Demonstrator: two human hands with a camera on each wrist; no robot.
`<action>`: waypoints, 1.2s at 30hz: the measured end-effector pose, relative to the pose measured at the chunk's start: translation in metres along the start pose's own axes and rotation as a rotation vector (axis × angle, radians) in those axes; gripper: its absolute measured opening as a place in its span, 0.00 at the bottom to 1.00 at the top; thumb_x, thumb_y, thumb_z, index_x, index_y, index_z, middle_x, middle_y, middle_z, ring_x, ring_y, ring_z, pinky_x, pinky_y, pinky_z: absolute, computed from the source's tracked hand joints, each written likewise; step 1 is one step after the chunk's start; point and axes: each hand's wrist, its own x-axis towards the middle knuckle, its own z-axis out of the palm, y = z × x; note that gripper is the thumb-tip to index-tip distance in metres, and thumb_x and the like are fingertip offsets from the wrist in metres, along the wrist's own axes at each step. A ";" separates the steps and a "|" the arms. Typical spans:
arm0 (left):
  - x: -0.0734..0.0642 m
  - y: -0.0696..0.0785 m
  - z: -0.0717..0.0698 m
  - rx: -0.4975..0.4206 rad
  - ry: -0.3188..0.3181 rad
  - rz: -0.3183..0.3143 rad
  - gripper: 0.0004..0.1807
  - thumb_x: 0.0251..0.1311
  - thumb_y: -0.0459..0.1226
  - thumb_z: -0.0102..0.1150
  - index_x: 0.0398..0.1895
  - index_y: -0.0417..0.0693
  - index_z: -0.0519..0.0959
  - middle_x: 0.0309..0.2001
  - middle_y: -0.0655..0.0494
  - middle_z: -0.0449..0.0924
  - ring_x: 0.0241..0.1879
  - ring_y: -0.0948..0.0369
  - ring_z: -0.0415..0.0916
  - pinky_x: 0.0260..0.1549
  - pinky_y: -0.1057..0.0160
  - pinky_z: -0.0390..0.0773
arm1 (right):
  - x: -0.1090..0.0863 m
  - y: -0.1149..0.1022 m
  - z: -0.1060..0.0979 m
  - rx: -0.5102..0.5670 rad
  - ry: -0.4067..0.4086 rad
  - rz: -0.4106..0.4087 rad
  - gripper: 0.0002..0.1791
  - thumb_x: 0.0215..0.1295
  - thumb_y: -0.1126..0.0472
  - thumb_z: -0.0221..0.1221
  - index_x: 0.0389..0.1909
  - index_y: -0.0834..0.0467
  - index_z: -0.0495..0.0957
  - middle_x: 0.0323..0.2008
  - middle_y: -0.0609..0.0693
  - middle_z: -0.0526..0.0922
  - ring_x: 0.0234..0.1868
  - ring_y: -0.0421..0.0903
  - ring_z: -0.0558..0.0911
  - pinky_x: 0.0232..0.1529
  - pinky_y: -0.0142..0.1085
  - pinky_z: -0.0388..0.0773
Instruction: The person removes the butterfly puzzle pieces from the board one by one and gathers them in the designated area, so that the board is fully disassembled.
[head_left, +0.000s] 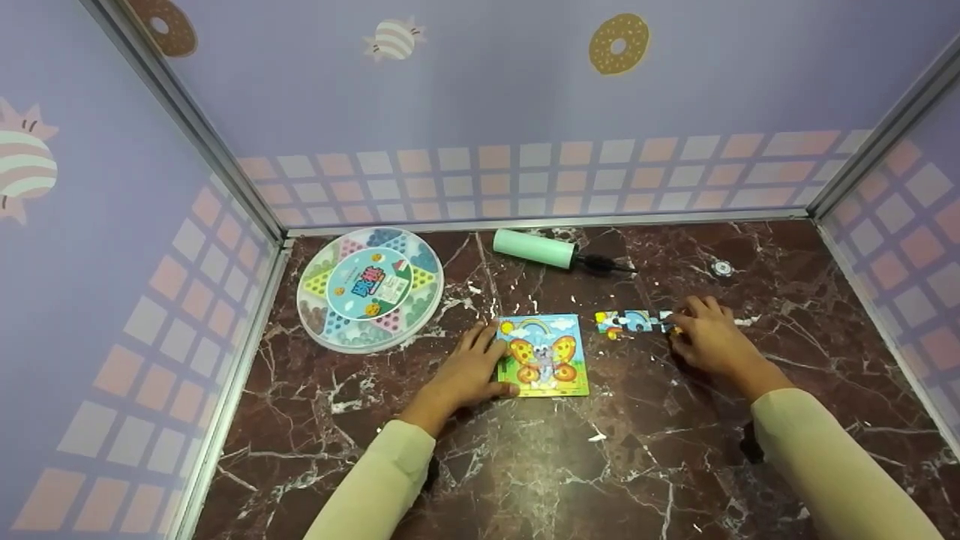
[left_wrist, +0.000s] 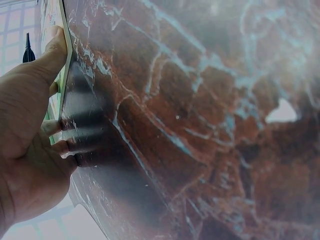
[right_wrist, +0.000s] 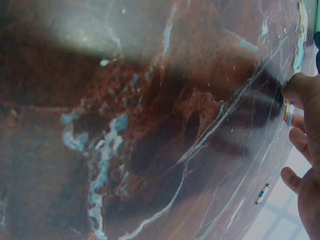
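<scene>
A square butterfly jigsaw puzzle (head_left: 544,356) lies flat on the dark marbled surface. My left hand (head_left: 469,369) rests at its left side, fingers extended along that edge and thumb on the near-left corner. The left wrist view shows the thumb against the thin board edge (left_wrist: 66,75). To the right of the puzzle, my right hand (head_left: 712,337) pinches a small puzzle piece (head_left: 666,321), partly hidden by the fingers. That piece shows as a colourful sliver (right_wrist: 288,113) beside the right thumb. Two loose puzzle pieces, one yellow and white (head_left: 607,322) and one blue (head_left: 638,321), lie left of this hand.
A round Chinese checkers set (head_left: 371,289) in a clear case lies at the back left. Behind the puzzle is a mint-green hand pump (head_left: 534,249) with a black nozzle. A small round chip (head_left: 721,268) lies at the back right. Patterned walls (head_left: 480,180) enclose the surface.
</scene>
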 end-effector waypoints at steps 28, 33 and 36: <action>-0.001 0.001 -0.002 -0.007 0.000 -0.001 0.34 0.69 0.60 0.71 0.70 0.54 0.74 0.91 0.41 0.47 0.90 0.35 0.43 0.87 0.36 0.56 | 0.005 0.000 -0.004 0.049 -0.065 0.000 0.20 0.70 0.65 0.67 0.61 0.66 0.86 0.58 0.67 0.82 0.59 0.69 0.76 0.49 0.75 0.78; -0.001 0.001 -0.002 -0.009 0.004 0.005 0.34 0.69 0.59 0.71 0.70 0.55 0.75 0.91 0.40 0.47 0.90 0.34 0.43 0.87 0.35 0.57 | 0.005 0.001 -0.003 0.050 -0.065 0.000 0.20 0.71 0.65 0.66 0.61 0.65 0.86 0.57 0.67 0.81 0.59 0.69 0.75 0.51 0.75 0.78; 0.000 0.000 -0.001 -0.010 0.002 0.005 0.33 0.70 0.59 0.71 0.70 0.55 0.75 0.91 0.40 0.47 0.90 0.34 0.43 0.87 0.35 0.57 | 0.005 0.002 -0.002 0.046 -0.064 0.000 0.20 0.71 0.65 0.66 0.61 0.65 0.86 0.57 0.67 0.81 0.59 0.69 0.75 0.51 0.74 0.78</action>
